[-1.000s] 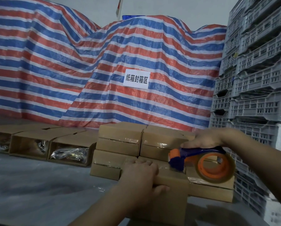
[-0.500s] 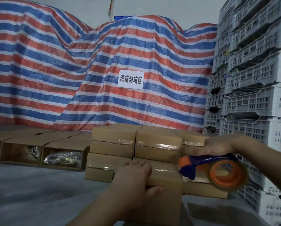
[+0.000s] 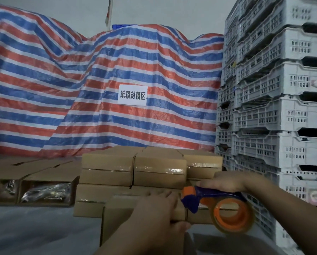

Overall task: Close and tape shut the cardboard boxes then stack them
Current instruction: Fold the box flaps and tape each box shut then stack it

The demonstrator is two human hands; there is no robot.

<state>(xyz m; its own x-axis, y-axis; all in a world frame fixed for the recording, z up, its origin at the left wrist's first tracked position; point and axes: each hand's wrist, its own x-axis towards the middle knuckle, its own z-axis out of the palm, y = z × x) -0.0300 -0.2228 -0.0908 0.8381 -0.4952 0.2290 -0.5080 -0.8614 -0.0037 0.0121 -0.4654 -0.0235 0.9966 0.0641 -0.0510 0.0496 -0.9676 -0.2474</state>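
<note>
A closed cardboard box [image 3: 117, 218] stands in front of me near the bottom centre. My left hand [image 3: 154, 216] grips its top right edge, fingers over the top and thumb on the near face. My right hand [image 3: 225, 183] holds the blue handle of a tape dispenser [image 3: 214, 205] with an orange roll, its head at the box's right end. Behind it a stack of taped boxes [image 3: 133, 168] stands two layers high.
Open boxes [image 3: 43, 186] with plastic-wrapped contents lie at the left on the grey table cover [image 3: 34, 230]. A striped tarpaulin [image 3: 98, 89] with a white sign fills the back. Stacked white plastic crates [image 3: 275, 107] rise close on the right.
The view has tilted up and shifted, so the boxes sit lower in the frame. The tape dispenser stays at the box's right end; my left hand keeps its hold on the box.
</note>
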